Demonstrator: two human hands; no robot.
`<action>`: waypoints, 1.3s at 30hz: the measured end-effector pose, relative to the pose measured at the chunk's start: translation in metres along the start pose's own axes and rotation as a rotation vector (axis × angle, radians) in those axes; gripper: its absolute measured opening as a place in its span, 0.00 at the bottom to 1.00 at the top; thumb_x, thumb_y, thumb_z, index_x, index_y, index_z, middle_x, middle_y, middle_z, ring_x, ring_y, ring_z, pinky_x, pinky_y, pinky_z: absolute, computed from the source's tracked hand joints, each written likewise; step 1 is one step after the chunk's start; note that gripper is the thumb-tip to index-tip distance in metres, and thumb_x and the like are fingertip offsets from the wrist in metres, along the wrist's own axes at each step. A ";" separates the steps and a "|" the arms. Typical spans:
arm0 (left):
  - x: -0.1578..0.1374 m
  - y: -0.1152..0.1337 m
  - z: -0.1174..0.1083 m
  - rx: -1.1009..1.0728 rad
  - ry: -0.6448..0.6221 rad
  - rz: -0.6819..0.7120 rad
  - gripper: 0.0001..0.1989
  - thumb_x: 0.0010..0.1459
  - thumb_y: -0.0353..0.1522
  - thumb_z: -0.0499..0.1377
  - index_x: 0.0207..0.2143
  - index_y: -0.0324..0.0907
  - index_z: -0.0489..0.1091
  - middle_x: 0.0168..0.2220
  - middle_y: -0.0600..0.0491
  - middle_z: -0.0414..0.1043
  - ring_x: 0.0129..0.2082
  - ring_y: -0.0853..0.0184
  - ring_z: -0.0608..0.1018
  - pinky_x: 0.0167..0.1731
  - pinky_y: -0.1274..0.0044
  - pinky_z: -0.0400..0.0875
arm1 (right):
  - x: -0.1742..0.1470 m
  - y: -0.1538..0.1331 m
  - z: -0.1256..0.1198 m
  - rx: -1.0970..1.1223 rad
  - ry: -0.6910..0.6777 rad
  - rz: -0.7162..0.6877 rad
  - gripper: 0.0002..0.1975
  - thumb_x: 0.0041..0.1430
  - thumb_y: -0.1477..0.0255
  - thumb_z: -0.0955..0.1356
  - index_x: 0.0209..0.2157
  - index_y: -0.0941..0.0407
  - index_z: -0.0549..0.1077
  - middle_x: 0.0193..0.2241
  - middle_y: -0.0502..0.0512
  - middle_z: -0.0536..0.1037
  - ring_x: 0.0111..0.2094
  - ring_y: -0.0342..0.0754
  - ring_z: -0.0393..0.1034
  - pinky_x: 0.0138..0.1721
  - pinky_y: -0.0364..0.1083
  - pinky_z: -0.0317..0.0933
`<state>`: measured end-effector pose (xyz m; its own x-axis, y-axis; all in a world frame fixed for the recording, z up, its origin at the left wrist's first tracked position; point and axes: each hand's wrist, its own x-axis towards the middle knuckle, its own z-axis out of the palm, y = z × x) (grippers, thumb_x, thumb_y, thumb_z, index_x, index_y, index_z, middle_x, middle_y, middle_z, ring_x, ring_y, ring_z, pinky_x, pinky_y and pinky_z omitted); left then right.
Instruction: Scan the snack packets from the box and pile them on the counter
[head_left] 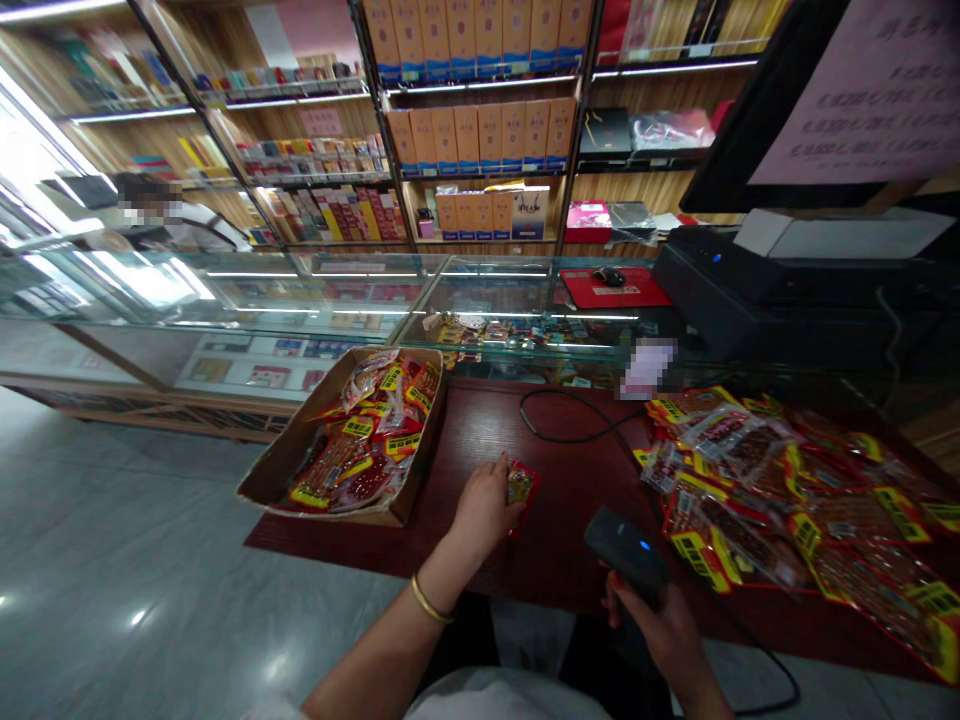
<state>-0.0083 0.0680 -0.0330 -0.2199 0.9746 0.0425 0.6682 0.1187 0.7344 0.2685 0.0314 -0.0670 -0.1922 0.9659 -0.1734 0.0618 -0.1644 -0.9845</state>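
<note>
My left hand (484,508), with a gold bangle at the wrist, grips the edge of a small red snack packet (523,484) just above the dark red tabletop (480,430). Part of that packet is hidden behind the fingers. In my right hand (671,640) is a black barcode scanner (626,545) with a blue light on top; its head points toward the packet. To the left stands an open cardboard box (405,490) holding several red and yellow snack packets (330,465). A loose pile of similar packets (765,490) covers the table's right side.
A black cable (555,440) loops across the table. Behind it run glass display counters (330,285), with a mouse (609,276) on a red mat (637,290). A monitor (727,130) stands at right. Another person (202,225) is at far left, before stocked shelves.
</note>
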 end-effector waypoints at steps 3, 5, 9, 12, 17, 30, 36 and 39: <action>0.005 0.003 0.005 -0.225 -0.033 -0.043 0.20 0.45 0.26 0.66 0.44 0.42 0.79 0.39 0.47 0.81 0.39 0.55 0.80 0.44 0.68 0.72 | -0.001 -0.006 0.002 -0.046 0.012 -0.009 0.27 0.53 0.45 0.73 0.29 0.58 0.80 0.18 0.54 0.78 0.20 0.50 0.72 0.30 0.49 0.70; 0.008 0.004 0.007 -0.487 0.002 -0.112 0.11 0.50 0.30 0.64 0.38 0.42 0.79 0.33 0.51 0.80 0.33 0.61 0.79 0.38 0.72 0.72 | -0.002 -0.010 0.005 -0.129 0.010 -0.022 0.27 0.55 0.44 0.71 0.26 0.57 0.78 0.17 0.54 0.78 0.20 0.51 0.73 0.28 0.47 0.68; 0.010 0.009 0.005 -1.027 0.110 -0.332 0.18 0.52 0.37 0.65 0.46 0.41 0.75 0.36 0.51 0.79 0.32 0.64 0.79 0.32 0.76 0.73 | -0.010 -0.020 0.016 -0.324 0.004 -0.067 0.26 0.59 0.46 0.69 0.22 0.54 0.74 0.16 0.53 0.77 0.21 0.52 0.74 0.27 0.46 0.67; 0.005 0.015 0.000 -1.230 0.147 -0.387 0.25 0.50 0.37 0.68 0.50 0.43 0.71 0.37 0.52 0.79 0.30 0.66 0.79 0.30 0.76 0.75 | -0.021 -0.030 0.025 -0.380 0.005 -0.077 0.25 0.60 0.47 0.68 0.22 0.53 0.74 0.16 0.52 0.77 0.21 0.52 0.74 0.28 0.46 0.66; 0.000 0.018 0.002 -1.325 0.186 -0.393 0.25 0.50 0.37 0.70 0.50 0.46 0.70 0.38 0.53 0.78 0.30 0.67 0.79 0.33 0.74 0.77 | -0.033 -0.046 0.032 -0.379 0.047 -0.078 0.25 0.59 0.47 0.68 0.22 0.52 0.74 0.16 0.52 0.77 0.20 0.52 0.74 0.27 0.45 0.66; 0.002 0.018 0.010 -1.333 0.211 -0.392 0.22 0.46 0.36 0.71 0.44 0.43 0.71 0.36 0.54 0.78 0.37 0.64 0.80 0.40 0.72 0.74 | -0.024 -0.036 0.024 -0.390 -0.002 -0.041 0.23 0.60 0.48 0.68 0.24 0.51 0.76 0.17 0.53 0.79 0.21 0.54 0.75 0.27 0.47 0.66; 0.005 0.024 0.014 -1.343 0.183 -0.355 0.23 0.48 0.36 0.70 0.46 0.43 0.71 0.37 0.54 0.78 0.35 0.66 0.79 0.39 0.74 0.73 | -0.019 -0.038 0.022 -0.395 0.006 -0.041 0.23 0.60 0.48 0.67 0.24 0.52 0.75 0.17 0.54 0.78 0.21 0.54 0.76 0.27 0.47 0.66; 0.005 0.026 0.016 -1.356 0.168 -0.348 0.21 0.48 0.35 0.69 0.46 0.43 0.71 0.38 0.54 0.78 0.34 0.67 0.79 0.38 0.75 0.73 | -0.013 -0.042 0.022 -0.390 0.017 -0.040 0.22 0.61 0.49 0.68 0.24 0.52 0.74 0.16 0.54 0.78 0.21 0.54 0.76 0.27 0.47 0.66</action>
<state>0.0198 0.0786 -0.0248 -0.3748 0.8884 -0.2650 -0.6098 -0.0210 0.7922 0.2466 0.0214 -0.0246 -0.1854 0.9738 -0.1317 0.4231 -0.0419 -0.9051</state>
